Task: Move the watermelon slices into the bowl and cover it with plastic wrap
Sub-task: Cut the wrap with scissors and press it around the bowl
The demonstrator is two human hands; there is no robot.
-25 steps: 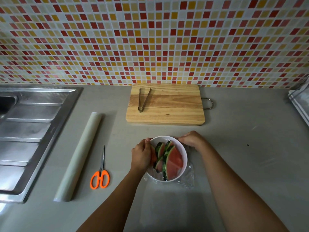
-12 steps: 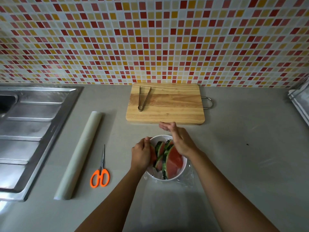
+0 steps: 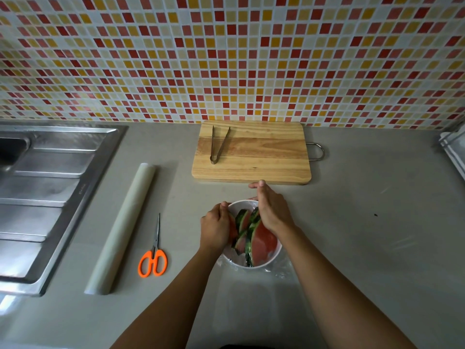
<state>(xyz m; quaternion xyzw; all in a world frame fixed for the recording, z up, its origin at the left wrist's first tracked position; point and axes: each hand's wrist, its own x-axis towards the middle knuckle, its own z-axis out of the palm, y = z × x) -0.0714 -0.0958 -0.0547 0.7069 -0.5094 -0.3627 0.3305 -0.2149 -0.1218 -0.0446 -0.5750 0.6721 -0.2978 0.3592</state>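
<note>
Single view, head-worn, wide-angle. It looks forward and steeply down from above the near edge of the grey countertop (image 3: 364,235), facing the mosaic-tiled wall (image 3: 226,59) at the far side. Both forearms enter from the near edge. The left hand (image 3: 215,229), right hand (image 3: 271,210) and bowl (image 3: 236,205) lie close below, lower centre. Coverage reaches the steel sink (image 3: 50,197) at the left. Lines bow toward the margins.

You have one white bowl (image 3: 275,256), at least three watermelon slices (image 3: 263,241) (exact count hidden), one plastic wrap roll (image 3: 123,227), one pair of orange scissors (image 3: 152,261), one wooden cutting board (image 3: 264,157), one pair of metal tongs (image 3: 217,147), and two hands: left hand (image 3: 215,229), right hand (image 3: 273,210).
</note>
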